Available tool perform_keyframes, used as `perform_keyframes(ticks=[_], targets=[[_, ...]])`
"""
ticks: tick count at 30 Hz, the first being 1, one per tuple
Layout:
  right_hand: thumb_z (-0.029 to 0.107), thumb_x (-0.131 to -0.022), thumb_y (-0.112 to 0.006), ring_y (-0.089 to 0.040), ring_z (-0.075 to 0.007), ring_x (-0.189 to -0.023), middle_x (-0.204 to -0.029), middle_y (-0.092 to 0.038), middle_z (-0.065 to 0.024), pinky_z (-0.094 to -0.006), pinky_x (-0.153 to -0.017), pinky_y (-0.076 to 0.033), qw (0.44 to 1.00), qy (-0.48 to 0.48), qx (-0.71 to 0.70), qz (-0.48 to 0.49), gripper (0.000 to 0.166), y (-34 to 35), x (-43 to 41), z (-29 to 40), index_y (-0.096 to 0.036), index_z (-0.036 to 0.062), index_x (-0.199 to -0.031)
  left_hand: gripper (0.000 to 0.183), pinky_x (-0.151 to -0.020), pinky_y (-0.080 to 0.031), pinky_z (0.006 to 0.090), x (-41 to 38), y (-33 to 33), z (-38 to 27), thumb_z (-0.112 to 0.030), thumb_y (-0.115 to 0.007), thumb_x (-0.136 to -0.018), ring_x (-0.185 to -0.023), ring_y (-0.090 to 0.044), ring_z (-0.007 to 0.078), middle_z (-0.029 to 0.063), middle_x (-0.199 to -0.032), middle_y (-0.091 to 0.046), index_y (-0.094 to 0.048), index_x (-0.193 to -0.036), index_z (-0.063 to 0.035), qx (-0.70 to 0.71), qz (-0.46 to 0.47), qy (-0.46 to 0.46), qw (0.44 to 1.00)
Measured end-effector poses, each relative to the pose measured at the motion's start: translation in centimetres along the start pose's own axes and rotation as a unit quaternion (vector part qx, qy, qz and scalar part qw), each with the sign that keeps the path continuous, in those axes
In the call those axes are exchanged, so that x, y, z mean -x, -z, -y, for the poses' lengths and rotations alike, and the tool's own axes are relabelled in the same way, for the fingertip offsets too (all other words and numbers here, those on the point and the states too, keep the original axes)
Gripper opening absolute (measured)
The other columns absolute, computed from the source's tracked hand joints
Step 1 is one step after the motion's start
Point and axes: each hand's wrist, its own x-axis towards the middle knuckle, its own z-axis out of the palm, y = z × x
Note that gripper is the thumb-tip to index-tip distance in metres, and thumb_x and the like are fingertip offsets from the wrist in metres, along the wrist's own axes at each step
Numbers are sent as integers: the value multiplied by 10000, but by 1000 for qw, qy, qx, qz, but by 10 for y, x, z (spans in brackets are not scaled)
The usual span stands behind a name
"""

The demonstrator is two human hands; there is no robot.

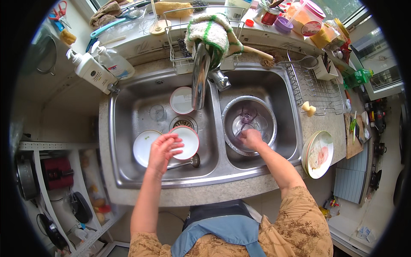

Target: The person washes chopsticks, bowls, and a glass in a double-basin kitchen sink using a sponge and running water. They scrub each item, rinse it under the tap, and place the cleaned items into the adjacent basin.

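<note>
My left hand point(165, 148) hovers over the left sink basin point(205, 154), fingers spread and holding nothing. Below it are a white bowl with a red rim point(187, 143) and a white dish point(144, 149) bearing a green scrap. A metal ladle point(194, 160) lies beside them. My right hand point(251, 138) reaches into a round metal bowl point(273, 123) in the right sink basin point(282, 96). Its curled fingers are at a clear drinking glass point(247, 127); their grip is hidden. Other glasses point(248, 116) sit in the same bowl, one tinted purple.
The chrome faucet point(199, 80), draped with a green-striped towel point(210, 30), overhangs the left basin. That basin also holds a round lid point(181, 100) and a clear glass point(157, 112). Stacked soiled plates point(318, 155) stand at the right counter edge, near a wire rack point(316, 85). Pump bottles point(94, 71) stand left.
</note>
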Motion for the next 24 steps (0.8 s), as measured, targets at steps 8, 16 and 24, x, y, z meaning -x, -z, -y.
perform_keyframes(ticks=[8, 16, 24], targets=[[85, -719, -659, -623, -145, -773, -771, -663, -86, -277, -731, -475, 917, -66, -392, 39, 139, 18, 16, -13, -659, -23, -806, 235, -686, -547, 352, 18, -75, 37, -155, -538, -865, -842, -633, 239, 151, -954, -610, -544, -1044, -2, 14, 136, 147, 980], [36, -773, -628, -620, -167, -872, -909, -656, -120, -289, -807, -489, 831, 92, -545, 67, 149, 121, 74, 47, -644, -43, -898, 651, -722, -525, 447, -16, -138, 45, -483, -505, -853, -942, -602, 342, 178, -1116, -541, -313, -1308, -58, 18, 161, 261, 952], [-91, -544, -524, -449, -355, -1131, -1156, -503, -161, -412, -978, -368, 897, 434, -79, -10, 533, 161, 91, 109, -507, -24, -1073, 302, -506, -419, 292, -31, -145, 55, -476, -526, -800, -643, -548, 119, -10, -758, -605, -592, -841, -184, 75, 120, 258, 956]])
